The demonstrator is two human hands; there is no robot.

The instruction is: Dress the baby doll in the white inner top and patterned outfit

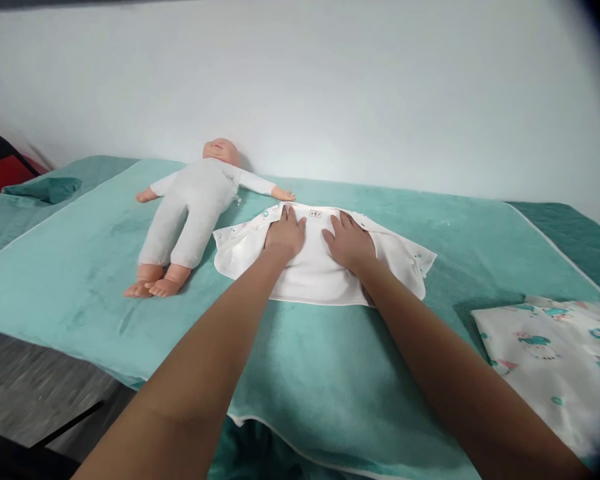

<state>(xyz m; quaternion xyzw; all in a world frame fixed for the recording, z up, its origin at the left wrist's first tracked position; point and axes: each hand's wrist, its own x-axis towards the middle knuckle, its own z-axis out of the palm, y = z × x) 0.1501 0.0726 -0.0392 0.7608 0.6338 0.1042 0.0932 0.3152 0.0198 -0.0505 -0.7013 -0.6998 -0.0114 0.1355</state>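
Note:
A small white baby shirt lies spread out with its inner side up, and a printed pattern shows along its sleeve edges. A little label sits at its neckline. My left hand rests on the left part of the shirt near the collar, fingers stretched out. On the right part, my right hand lies with its fingers spread, pressing on the cloth. To the left of the shirt a baby doll in a white body lies on its back, one of its hands close to the collar.
A teal blanket with pale edging covers the bed. At the right edge lies a folded white printed cloth. A white wall stands behind the bed. On the far left is a red and black object; grey floor shows at lower left.

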